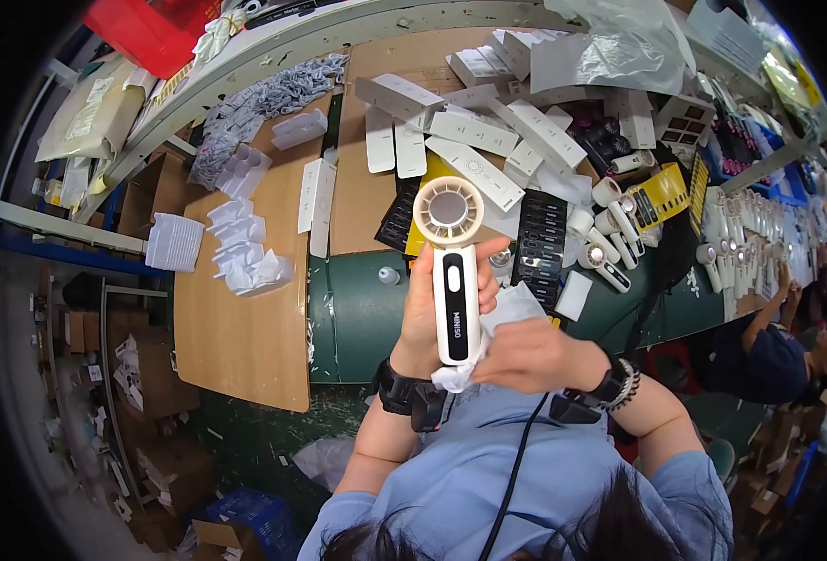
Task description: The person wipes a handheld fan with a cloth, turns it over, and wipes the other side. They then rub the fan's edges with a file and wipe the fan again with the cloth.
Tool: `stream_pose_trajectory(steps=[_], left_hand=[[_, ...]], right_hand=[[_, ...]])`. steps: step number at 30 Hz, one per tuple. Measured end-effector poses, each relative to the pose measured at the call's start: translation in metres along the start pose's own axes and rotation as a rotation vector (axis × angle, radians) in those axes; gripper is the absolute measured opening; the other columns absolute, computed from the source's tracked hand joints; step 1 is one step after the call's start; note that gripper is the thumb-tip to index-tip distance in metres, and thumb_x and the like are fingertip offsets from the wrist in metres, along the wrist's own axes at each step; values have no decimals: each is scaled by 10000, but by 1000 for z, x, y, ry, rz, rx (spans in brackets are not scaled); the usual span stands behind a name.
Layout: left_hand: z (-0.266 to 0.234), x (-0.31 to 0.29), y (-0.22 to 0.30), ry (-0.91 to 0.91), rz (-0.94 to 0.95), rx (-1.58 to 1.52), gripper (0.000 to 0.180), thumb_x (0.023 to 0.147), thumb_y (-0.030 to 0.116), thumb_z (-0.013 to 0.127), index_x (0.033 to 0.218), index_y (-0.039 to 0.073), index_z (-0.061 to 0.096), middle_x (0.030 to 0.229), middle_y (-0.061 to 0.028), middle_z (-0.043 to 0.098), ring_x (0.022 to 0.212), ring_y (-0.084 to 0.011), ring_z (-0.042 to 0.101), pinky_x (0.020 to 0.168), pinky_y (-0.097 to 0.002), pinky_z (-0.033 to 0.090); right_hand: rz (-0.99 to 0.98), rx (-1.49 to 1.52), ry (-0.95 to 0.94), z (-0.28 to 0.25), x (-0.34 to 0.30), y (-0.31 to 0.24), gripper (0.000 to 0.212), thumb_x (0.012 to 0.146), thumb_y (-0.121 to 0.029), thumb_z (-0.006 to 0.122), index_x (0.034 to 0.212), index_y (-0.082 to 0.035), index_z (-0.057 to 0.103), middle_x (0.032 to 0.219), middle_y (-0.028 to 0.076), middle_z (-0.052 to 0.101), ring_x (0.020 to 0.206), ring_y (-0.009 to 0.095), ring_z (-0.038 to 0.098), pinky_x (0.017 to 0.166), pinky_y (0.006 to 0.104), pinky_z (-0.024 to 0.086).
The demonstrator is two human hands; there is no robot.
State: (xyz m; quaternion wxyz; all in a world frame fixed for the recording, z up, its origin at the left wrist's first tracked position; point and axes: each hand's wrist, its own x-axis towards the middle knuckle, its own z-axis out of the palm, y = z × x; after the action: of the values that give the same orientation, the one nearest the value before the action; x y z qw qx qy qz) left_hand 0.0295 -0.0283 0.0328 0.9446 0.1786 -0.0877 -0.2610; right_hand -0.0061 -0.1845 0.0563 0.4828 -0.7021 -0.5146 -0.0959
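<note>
Your left hand (425,313) is gripping the white handheld fan (453,271) upright; your right hand (526,353) is pressing a white cloth (512,309) against its handle, wiping apparently half done.

— What was the handheld fan (455,280) made of?
— Glossy white plastic, with a black glossy strip. The cloth (512,313) looked soft, matt white.
— And the board (245,327)?
— Smooth light wood.
</note>
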Motion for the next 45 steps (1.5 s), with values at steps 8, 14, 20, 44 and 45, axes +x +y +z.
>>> stream_pose_trajectory(steps=[8, 14, 20, 44, 45], left_hand=[[30, -13, 3, 66, -78, 9, 530, 929, 446, 361, 1107, -35, 498, 734, -68, 504, 571, -158, 497, 468, -248, 411], [31, -21, -4, 109, -273, 27, 338, 922, 330, 438, 985, 3, 494, 719, -89, 538, 560, -170, 520, 471, -249, 418], [40, -20, 0, 86, -361, 203, 245, 895, 235, 514, 991, 14, 469, 722, -91, 556, 552, -164, 542, 489, -253, 439], [66, -34, 8, -50, -466, 120, 374, 871, 303, 548, 1049, -4, 431, 648, -68, 524, 551, -147, 530, 508, -251, 434], [67, -34, 7, -37, -474, 179, 422, 853, 320, 567, 1066, -18, 431, 654, -83, 525, 537, -151, 522, 497, -258, 433]], right_hand=[[418, 345, 538, -56, 12, 31, 59, 788, 35, 579, 824, -6, 602, 792, 55, 539, 733, 132, 496, 689, 240, 394], [317, 92, 513, -25, 35, 48, 264, 857, -115, 484, 1106, -26, 477, 1117, 125, 504, 949, 166, 516, 821, 260, 411], [432, 549, 636, 0, 30, 42, 333, 873, -204, 418, 1165, -47, 387, 1114, 166, 525, 976, 199, 530, 834, 293, 442], [94, 51, 322, -41, 7, 30, 352, 896, -236, 511, 1201, -62, 540, 1246, 241, 467, 1131, 340, 485, 924, 376, 413], [144, 86, 309, -42, 9, 26, 347, 886, -230, 526, 1192, -66, 552, 1250, 240, 465, 1133, 337, 485, 923, 373, 413]])
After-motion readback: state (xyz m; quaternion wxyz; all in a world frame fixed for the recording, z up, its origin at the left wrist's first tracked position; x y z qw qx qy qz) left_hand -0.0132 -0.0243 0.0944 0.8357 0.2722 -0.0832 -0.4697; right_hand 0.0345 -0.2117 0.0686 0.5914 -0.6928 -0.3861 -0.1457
